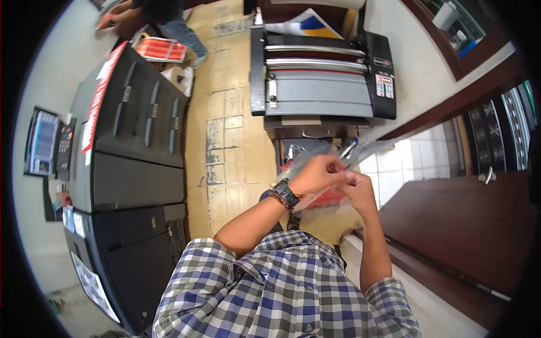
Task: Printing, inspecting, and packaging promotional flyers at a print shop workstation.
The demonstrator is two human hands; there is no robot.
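Observation:
Both my hands meet in front of my body, fingers pinched together on thin clear plastic; whether it is a bag or loose film I cannot tell. My left hand, with a dark watch and a bracelet at the wrist, is closed on it from the left. From the right, my right hand grips it, its fingertips touching the left ones. The plastic spreads out beyond both hands, crumpled and shiny. Something red shows below the hands, through or behind the plastic.
A grey-black flatbed machine stands ahead on a dark drawer cabinet. A large dark printer fills the left side. At right are a brown door and a doorway. Another person is at the far left near red printed sheets.

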